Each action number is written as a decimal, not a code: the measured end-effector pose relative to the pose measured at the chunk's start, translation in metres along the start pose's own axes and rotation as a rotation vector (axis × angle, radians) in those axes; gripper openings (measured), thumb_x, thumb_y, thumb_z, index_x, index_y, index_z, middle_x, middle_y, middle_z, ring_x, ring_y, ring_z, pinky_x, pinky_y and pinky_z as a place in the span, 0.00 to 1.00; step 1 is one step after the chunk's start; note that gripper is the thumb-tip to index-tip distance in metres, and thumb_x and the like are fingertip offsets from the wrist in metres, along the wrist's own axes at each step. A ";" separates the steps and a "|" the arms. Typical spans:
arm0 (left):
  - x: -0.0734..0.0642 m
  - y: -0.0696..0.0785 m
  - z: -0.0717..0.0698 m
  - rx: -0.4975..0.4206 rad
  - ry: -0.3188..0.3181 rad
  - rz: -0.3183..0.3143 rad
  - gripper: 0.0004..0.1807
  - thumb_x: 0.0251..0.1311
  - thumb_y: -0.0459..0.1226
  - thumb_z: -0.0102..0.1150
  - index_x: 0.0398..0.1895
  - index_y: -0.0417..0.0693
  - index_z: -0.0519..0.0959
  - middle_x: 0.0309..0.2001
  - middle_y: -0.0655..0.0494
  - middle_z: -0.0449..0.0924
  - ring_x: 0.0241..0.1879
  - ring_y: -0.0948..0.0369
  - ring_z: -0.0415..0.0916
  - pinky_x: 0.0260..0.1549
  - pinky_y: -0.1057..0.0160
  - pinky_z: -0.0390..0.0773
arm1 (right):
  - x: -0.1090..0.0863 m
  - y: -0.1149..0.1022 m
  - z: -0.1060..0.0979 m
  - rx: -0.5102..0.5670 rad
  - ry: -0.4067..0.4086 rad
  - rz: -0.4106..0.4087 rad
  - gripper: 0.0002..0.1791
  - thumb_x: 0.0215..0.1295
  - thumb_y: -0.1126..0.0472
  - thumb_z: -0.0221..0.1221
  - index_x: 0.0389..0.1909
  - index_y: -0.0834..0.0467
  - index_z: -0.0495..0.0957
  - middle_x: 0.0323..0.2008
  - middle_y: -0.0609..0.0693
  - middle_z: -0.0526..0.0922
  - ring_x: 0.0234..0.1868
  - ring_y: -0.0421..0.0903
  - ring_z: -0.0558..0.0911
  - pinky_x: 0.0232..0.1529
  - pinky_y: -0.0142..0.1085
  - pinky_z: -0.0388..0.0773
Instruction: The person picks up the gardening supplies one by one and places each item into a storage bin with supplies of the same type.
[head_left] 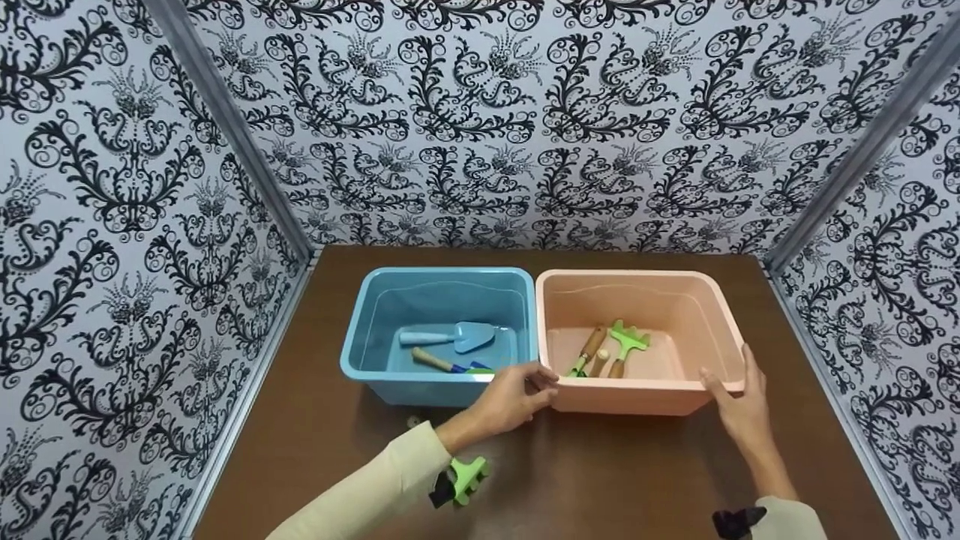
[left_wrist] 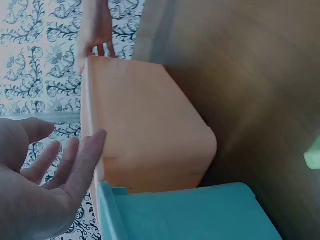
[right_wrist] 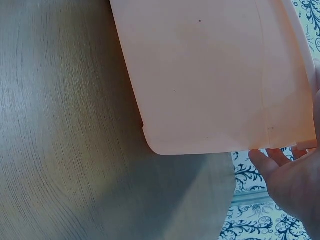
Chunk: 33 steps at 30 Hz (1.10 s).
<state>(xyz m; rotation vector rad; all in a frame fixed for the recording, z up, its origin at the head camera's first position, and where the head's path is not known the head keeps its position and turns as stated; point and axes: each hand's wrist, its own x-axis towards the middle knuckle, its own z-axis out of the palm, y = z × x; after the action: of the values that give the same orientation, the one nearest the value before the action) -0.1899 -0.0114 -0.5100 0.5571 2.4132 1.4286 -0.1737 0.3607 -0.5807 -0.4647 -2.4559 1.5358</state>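
A peach plastic bin (head_left: 622, 397) stands beside a blue plastic bin (head_left: 427, 391). My right hand (head_left: 742, 405) grips the peach bin's near right corner, thumb on the front rim, fingers along the outer side. At its near left corner is my left hand (head_left: 517, 394), fingers loosely bent, fingertips at the rim in the left wrist view; whether they touch is unclear. In the peach bin lie a green hand rake (head_left: 628, 339) and other wooden-handled tools (head_left: 592, 345). The blue bin holds a light blue trowel (head_left: 472, 337) and a wooden-handled tool (head_left: 433, 360) with a partly hidden blue-green head.
On the brown table (head_left: 600, 480), a green rake head (head_left: 469, 476) shows beside my left forearm, which hides part of it. A small pale round end (head_left: 414, 422) shows on the forearm's other side. Patterned walls (head_left: 465, 150) stand behind and at both sides.
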 end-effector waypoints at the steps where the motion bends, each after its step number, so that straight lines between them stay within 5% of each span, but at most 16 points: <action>1: -0.001 -0.002 0.000 0.014 0.002 0.006 0.09 0.66 0.36 0.63 0.48 0.45 0.82 0.38 0.55 0.85 0.30 0.68 0.76 0.26 0.72 0.78 | 0.000 0.000 0.000 -0.002 -0.002 -0.001 0.52 0.67 0.50 0.63 0.81 0.45 0.38 0.78 0.67 0.44 0.77 0.69 0.50 0.75 0.64 0.45; 13: -0.014 -0.022 -0.004 0.208 -0.089 0.065 0.14 0.66 0.37 0.63 0.54 0.48 0.82 0.42 0.55 0.85 0.36 0.69 0.79 0.36 0.73 0.79 | -0.001 -0.001 0.001 -0.004 -0.007 -0.011 0.52 0.67 0.50 0.62 0.81 0.46 0.38 0.78 0.68 0.44 0.77 0.70 0.49 0.75 0.65 0.45; 21: -0.022 -0.039 -0.007 0.389 -0.093 0.096 0.15 0.66 0.38 0.63 0.55 0.48 0.81 0.47 0.51 0.85 0.45 0.60 0.82 0.43 0.67 0.81 | -0.001 -0.003 0.001 0.010 -0.007 -0.003 0.52 0.67 0.51 0.63 0.81 0.45 0.37 0.79 0.66 0.43 0.79 0.66 0.46 0.76 0.62 0.44; 33: -0.036 -0.064 -0.019 0.565 -0.130 0.190 0.18 0.64 0.41 0.65 0.57 0.50 0.81 0.49 0.52 0.83 0.46 0.63 0.80 0.45 0.63 0.82 | 0.000 -0.002 0.000 -0.004 -0.006 0.005 0.53 0.67 0.50 0.63 0.81 0.45 0.37 0.79 0.67 0.44 0.78 0.68 0.49 0.76 0.62 0.45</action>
<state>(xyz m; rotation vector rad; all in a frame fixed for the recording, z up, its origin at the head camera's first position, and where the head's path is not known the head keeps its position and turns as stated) -0.1778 -0.0703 -0.5556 0.9913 2.7024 0.7157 -0.1739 0.3598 -0.5789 -0.4686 -2.4640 1.5371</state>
